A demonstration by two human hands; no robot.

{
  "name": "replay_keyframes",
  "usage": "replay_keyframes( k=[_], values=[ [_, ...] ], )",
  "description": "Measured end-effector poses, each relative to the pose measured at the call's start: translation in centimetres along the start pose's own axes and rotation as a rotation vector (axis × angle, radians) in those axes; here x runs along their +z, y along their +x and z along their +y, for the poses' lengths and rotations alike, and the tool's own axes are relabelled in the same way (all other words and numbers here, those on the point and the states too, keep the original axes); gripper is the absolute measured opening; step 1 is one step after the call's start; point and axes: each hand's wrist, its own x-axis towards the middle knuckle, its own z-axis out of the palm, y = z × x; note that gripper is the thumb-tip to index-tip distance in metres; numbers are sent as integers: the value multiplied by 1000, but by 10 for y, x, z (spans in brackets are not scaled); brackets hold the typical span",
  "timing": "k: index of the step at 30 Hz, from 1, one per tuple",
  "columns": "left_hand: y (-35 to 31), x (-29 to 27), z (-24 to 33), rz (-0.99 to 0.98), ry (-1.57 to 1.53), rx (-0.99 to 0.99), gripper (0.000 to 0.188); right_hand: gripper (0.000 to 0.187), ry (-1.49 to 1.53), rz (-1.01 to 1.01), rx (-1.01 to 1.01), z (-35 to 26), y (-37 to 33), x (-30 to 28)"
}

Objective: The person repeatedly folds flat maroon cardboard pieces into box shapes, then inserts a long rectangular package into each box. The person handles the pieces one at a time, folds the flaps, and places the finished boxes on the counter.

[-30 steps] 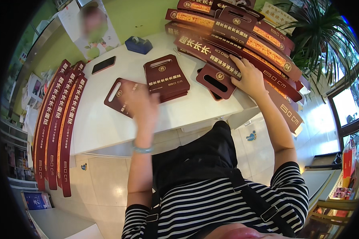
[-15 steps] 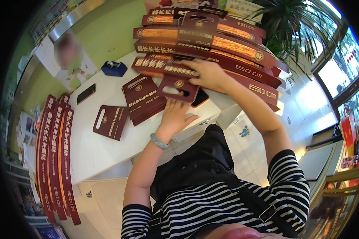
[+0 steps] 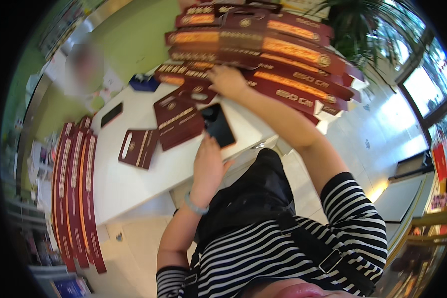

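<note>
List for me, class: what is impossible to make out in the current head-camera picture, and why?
All in the head view:
- Right hand: gripping or merely resting on the maroon cardboard; blur and the hand itself hide the contact.
- Left hand: touching the black phone-like slab or not; blurred fingertips.
- Card pile: how many cards; the top one covers the others.
- Plant: its top, cut off by the upper edge.

Noted blue tape dispenser [image 3: 144, 84] near green wall [image 3: 139, 47]; phone [image 3: 111, 114] flat on white table [image 3: 129, 191], left of dispenser. Recorded plant [image 3: 355, 32] at upper right, window [image 3: 427, 88] beyond, tiled floor [image 3: 144, 236] below.
</note>
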Motion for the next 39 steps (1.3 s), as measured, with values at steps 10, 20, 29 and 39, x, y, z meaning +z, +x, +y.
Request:
replay_keyframes(
  k=[10,20,29,39],
  values=[
    [83,7,6,15,-1920,-474,99,27,92,382,-129,19,-20,-110],
    [190,18,9,123,-1808,-637,114,109,299,-420,642,235,-96,-175],
    [249,46,-48,39,-1781,-703,93,108,46,-391,574,152,-103,-208],
    [119,-64,-92,-87,-980,-296,77,71,-258,334,0,67,-96,-182]
  ],
)
